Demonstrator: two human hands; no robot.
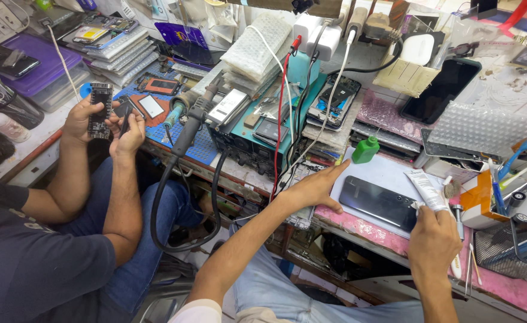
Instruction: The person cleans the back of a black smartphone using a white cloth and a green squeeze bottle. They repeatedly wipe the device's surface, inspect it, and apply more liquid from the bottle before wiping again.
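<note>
Two hands belong to the camera wearer, two more to a co-worker on the left. The right hand [434, 239] is nearest, closed in a fist around one white tube [426, 190]; the tube's long axis slants up and to the left, its flat crimped end sticking out above the fist near the phone. One dark phone [378, 202] lies flat on a white mat [389, 170] just beyond, face down, long axis running left to right with a slight tilt, its right end touching the tube hand. The left hand [314, 188] is open, fingers spread, fingertips pressing the mat edge just beside the phone's left end; it grips nothing. One green bottle [365, 150] stands upright at the mat's back edge. To the right, one wire basket [509, 251] and one orange cup [482, 197] of tools. Left of centre, one teal repair station [257, 140] with red and black leads. Farther left, the co-worker's two hands [105, 122] hold one black board between them. At the back, one more dark phone [443, 90] lies tilted, long axis pointing up and right.
</note>
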